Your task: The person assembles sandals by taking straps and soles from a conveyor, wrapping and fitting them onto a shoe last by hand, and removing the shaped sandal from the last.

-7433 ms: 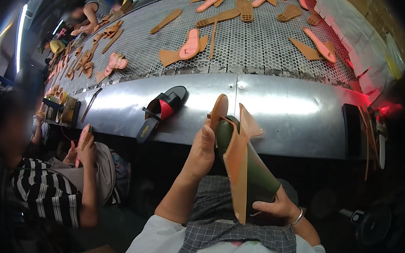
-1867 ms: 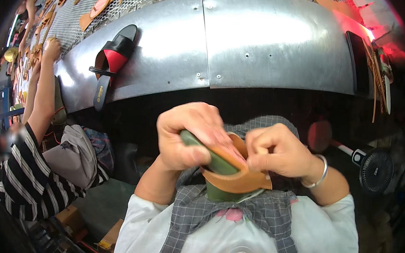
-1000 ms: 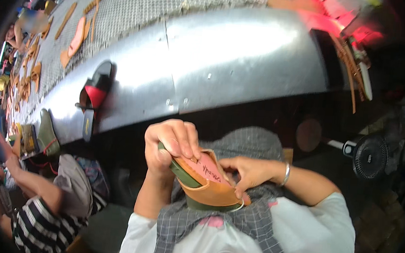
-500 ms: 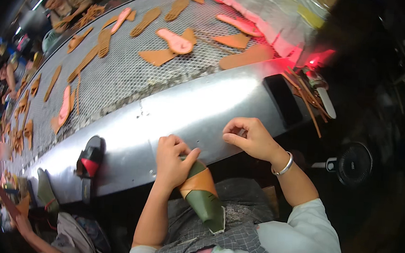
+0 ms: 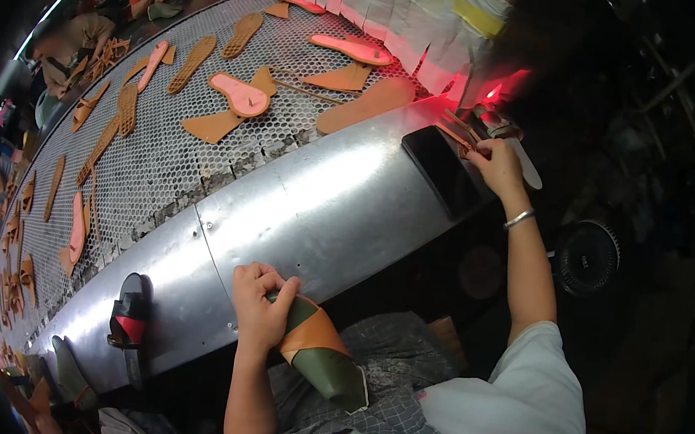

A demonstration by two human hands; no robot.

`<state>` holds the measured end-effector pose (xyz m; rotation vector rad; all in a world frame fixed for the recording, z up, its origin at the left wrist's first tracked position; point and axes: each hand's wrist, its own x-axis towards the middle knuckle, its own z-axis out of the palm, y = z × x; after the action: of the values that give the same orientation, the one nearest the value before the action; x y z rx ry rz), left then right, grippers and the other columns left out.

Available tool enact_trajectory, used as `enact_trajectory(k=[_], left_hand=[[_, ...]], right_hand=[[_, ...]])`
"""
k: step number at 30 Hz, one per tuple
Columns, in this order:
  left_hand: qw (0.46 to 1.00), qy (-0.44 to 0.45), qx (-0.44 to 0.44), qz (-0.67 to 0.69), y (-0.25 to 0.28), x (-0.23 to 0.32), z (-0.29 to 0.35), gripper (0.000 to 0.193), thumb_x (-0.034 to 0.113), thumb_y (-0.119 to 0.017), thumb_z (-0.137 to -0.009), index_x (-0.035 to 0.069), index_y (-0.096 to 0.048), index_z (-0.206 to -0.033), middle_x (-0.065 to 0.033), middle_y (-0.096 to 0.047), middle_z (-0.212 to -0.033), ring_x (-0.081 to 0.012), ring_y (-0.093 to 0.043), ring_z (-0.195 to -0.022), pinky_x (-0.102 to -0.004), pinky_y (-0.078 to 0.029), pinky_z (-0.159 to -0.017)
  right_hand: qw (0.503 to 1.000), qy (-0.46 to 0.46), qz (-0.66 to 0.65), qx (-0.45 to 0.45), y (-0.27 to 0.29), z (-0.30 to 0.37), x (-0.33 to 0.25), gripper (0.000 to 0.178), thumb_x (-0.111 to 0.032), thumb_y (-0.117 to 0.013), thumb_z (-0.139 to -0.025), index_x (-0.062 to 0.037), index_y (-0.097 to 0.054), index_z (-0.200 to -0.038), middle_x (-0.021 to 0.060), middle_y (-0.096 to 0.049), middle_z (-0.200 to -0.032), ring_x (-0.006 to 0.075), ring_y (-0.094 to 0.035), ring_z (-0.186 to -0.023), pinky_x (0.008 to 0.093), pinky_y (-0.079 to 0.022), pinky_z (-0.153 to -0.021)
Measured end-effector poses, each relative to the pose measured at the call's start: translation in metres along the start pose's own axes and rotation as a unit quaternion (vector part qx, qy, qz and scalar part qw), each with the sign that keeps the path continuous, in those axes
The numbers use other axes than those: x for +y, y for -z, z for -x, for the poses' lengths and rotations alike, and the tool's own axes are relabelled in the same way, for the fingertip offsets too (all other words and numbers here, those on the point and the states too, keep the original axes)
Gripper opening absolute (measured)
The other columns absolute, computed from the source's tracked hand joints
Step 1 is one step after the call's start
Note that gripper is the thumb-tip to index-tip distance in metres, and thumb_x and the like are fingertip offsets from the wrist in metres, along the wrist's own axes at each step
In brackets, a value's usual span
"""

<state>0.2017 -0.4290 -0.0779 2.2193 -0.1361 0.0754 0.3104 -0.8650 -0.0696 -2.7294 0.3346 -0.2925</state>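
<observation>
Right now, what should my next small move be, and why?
Probably pinch one strip with the right hand: it is right at the strips, though whether it grips one I can't tell. The left hand holds the last, so the right seems free for this.

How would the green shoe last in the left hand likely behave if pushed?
The green shoe last is probably stiff: its form shows no sag or fold beyond the left hand. Its smooth, faintly shiny surface may feel slippery, though the tan band lying across it could add grip. Its rounded sides suggest it might rock when pushed.
</observation>
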Motion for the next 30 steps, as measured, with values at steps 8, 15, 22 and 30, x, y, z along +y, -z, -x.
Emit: enact_trajectory(k=[8,15,22,30], left_hand=[[1.0,-0.018,0.006,-0.01,-0.004,0.003,-0.002,0.02,0.019,-0.071,-0.073,0.003,-0.061,-0.067,-0.0068,-0.055,-0.08,-0.025,-0.047,-0.085,-0.0349,-0.039,-0.075],[0.988,-0.1,0.115,-0.035,0.004,0.043,0.008,0.034,0.01,-0.066,-0.079,0.005,-0.061,-0.112,-0.0134,-0.055,-0.115,-0.0288,-0.052,-0.106,-0.0363,-0.042,-0.093],[0.908,-0.026,-0.285,0.305,0.068,0.08,0.07,0.026,0.003,-0.06,-0.087,-0.002,-0.063,-0.112,-0.0104,-0.067,-0.084,-0.0169,-0.064,-0.071,-0.0283,-0.05,-0.067],[0.884,0.258,-0.078,0.382,0.078,-0.046,0.148,0.013,0.009,-0.063,-0.087,-0.003,-0.069,-0.087,-0.0015,-0.059,-0.07,-0.0072,-0.053,-0.062,-0.0219,-0.044,-0.058]], right_hand=[[0.988,-0.014,0.116,0.1,0.003,-0.012,0.013,0.015,-0.024,-0.061,-0.086,-0.0095,-0.057,-0.089,0.0158,-0.067,-0.081,0.0384,-0.064,-0.081,0.049,-0.05,-0.069],[0.831,0.153,-0.527,0.089,0.09,0.087,-0.144,0.025,-0.006,-0.047,-0.097,0.0019,-0.048,-0.121,0.0068,-0.06,-0.076,0.0029,-0.045,-0.051,0.0152,-0.035,-0.047],[0.467,0.057,-0.829,-0.303,0.044,0.181,-0.202,0.033,-0.03,-0.042,-0.101,0.0003,-0.052,-0.093,0.0207,-0.06,-0.073,0.0178,-0.055,-0.047,0.0259,-0.05,-0.045],[0.807,0.073,-0.547,-0.209,-0.003,0.206,-0.188,0.039,-0.024,-0.042,-0.101,0.0014,-0.061,-0.078,0.0107,-0.063,-0.076,0.0098,-0.056,-0.058,0.0209,-0.045,-0.053]])
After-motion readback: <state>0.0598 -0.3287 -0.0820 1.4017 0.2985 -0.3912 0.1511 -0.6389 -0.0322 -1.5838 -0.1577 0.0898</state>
